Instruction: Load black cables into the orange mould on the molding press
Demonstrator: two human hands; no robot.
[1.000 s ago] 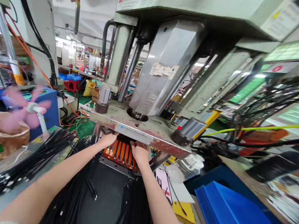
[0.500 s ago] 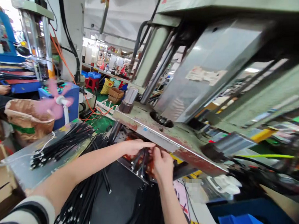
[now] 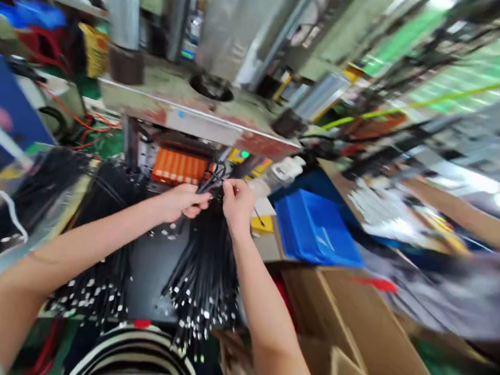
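Observation:
My left hand (image 3: 184, 200) is closed round a small bunch of black cables (image 3: 211, 179), whose ends stick up past the fingers. Close by on the right, my right hand (image 3: 237, 201) is pinched at the same bunch; blur hides its fingertips. Below both hands a large bundle of black cables (image 3: 210, 265) with pale tips fans over the dark work surface (image 3: 158, 272). Another bundle (image 3: 105, 240) lies to the left, partly under my left forearm. An orange ribbed block (image 3: 178, 166) sits beneath the press plate (image 3: 203, 118), just behind my hands.
Metal columns of the press rise behind the plate. At the right are a blue bin (image 3: 316, 226), a white bottle (image 3: 289, 168) and an open cardboard box (image 3: 360, 326). More black cables (image 3: 40, 190) lie at the far left, near a white cord (image 3: 11, 208).
The view has swung right and down. My hands have come away from under the press plate with the black cables, and the orange block now shows.

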